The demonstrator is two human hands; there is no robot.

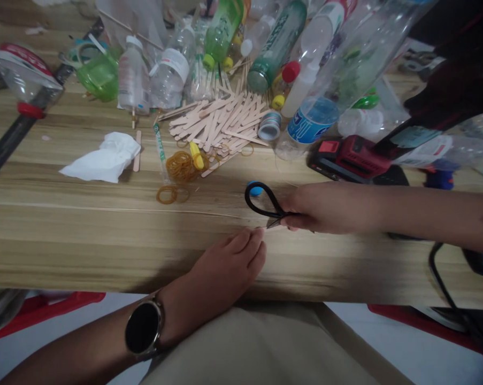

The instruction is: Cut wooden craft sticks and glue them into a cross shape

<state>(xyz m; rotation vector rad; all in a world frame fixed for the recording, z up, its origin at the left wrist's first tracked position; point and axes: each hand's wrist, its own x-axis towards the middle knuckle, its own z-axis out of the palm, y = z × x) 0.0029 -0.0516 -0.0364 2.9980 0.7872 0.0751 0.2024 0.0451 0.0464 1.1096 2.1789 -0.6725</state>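
Observation:
My right hand (321,207) grips black-handled scissors (260,199) near the middle of the wooden table (84,230). One handle loop stands out to the left of the fingers, and the short metal blades point down-left toward my left fingertips. My left hand (233,262), with a watch (143,327) on its wrist, lies at the table's front part. Its fingers are pressed together on a small, thin, pale piece at the blade tips, too small to make out. Just behind the scissors loop is a blue cap (255,188).
Wooden sticks (221,120) lie piled behind, near rubber bands (181,166) and a crumpled tissue (105,158). Plastic bottles (279,45) crowd the back. A red and black battery tool (357,158) stands behind my right forearm; a black cable (439,275) hangs at the right edge.

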